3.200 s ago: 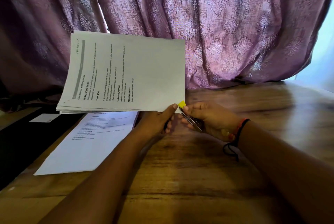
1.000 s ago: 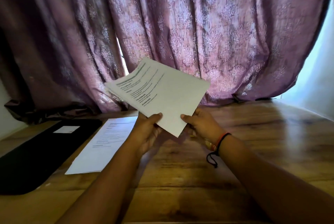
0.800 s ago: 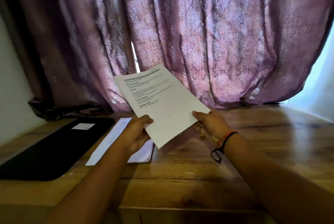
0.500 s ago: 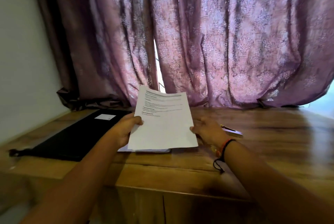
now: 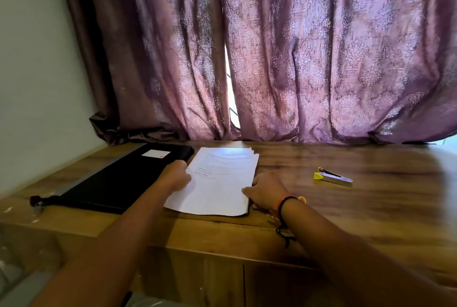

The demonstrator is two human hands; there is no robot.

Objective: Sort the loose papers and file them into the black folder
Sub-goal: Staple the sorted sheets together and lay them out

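A stack of white printed papers (image 5: pixel 217 180) lies flat on the wooden table (image 5: pixel 346 207), its far edges slightly fanned. My left hand (image 5: pixel 174 176) grips the stack's left edge with curled fingers. My right hand (image 5: pixel 265 191) holds the stack's right edge near the front corner, thumb on top. The closed black folder (image 5: pixel 118 183), with a small white label on its cover, lies just left of the papers, touching my left hand's side.
A small silver stapler with a yellow end (image 5: pixel 332 178) lies on the table to the right of the papers. A purple patterned curtain (image 5: pixel 272 59) hangs behind the table. A pale wall (image 5: pixel 37 71) stands at the left.
The papers came down from mid-air onto the sheet lying on the table, both hands still on their edges. The stapler left my right hand and now lies on the table.
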